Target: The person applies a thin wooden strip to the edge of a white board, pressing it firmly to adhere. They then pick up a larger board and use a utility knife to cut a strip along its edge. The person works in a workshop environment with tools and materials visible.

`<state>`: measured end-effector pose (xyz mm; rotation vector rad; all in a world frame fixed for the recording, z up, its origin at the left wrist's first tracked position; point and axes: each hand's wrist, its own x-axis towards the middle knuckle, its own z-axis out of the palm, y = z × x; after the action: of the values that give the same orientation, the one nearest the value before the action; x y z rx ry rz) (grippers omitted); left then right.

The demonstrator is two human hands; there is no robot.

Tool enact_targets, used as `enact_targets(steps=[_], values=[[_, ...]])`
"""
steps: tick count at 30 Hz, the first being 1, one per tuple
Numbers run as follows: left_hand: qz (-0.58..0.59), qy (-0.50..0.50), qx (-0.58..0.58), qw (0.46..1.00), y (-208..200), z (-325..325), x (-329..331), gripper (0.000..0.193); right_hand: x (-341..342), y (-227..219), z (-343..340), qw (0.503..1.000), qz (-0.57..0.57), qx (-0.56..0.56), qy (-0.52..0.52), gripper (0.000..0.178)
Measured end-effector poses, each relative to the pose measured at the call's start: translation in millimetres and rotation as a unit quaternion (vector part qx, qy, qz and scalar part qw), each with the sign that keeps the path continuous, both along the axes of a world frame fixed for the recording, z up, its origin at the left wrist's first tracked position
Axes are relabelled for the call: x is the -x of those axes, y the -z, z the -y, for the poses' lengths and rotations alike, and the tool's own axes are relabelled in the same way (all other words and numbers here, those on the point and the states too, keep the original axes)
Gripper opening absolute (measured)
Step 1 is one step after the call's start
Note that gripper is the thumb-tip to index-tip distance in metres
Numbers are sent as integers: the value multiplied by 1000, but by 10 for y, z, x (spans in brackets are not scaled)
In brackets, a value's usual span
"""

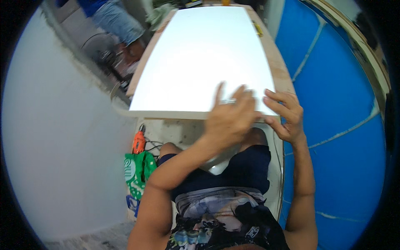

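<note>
A large glossy white panel (204,54) lies flat before me, its near edge facing my lap. Along that edge runs a pale strip (120,110), whose loose end curls out past the left corner. My left hand (231,114), with a ring on one finger, is over the near edge right of the middle. Its fingers are spread, somewhat smeared by motion. At the near right corner, my right hand (288,113) has its fingers bent over the top and its thumb at the edge, gripping the panel. The palms' undersides are hidden.
The panel rests on a wooden table (277,68). A yellow tool (258,29) lies by its right side. Below left are an orange drill (139,139) and a green bag (137,175). A fan (102,50) and another person (114,21) are at far left. A blue wall (341,137) stands right.
</note>
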<state>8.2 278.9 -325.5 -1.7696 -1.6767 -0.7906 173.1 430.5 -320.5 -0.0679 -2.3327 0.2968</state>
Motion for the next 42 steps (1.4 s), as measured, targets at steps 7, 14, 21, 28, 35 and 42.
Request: enact_targets(steps=[7,14,21,28,35,42], values=[[-48,-149,68,985,-65,285,410,69,-57,21,-29,999,23,-38,18,40],[-71,-219,83,970,-104,1319,1713,75,-28,-35,-60,999,1,-37,-18,39],[-62,-240,97,964,-167,937,1327,70,11,16,-58,999,-34,-24,-18,38],[-38,-120,62,990,-267,-223,-41,64,50,18,-37,999,-30,-12,-22,44],[-139,106,33,984,-48,308,432,51,45,92,-91,997,-28,-76,-7,61],[-185,23,-65,980,104,781,1077,39,76,132,-96,992,-61,-111,14,58]])
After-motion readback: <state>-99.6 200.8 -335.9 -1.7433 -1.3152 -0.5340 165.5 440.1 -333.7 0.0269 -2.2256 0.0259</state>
